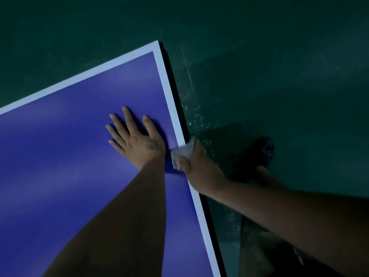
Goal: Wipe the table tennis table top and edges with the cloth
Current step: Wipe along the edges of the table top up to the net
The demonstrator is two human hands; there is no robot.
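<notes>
The blue table tennis table (pixel 69 156) with a white border line fills the left half of the head view, its corner at the upper middle. My left hand (pixel 135 136) lies flat on the blue top with fingers spread, just inside the right border. My right hand (pixel 196 166) grips a crumpled white cloth (pixel 182 151) and holds it against the table's right edge, wrapped over the white line and the dark side. Part of the cloth is hidden under my fingers.
Dark green floor (pixel 279 76) surrounds the table, with pale specks scattered beside the right edge. A dark foot or shoe (pixel 266 150) shows on the floor just right of my right hand. The light is dim.
</notes>
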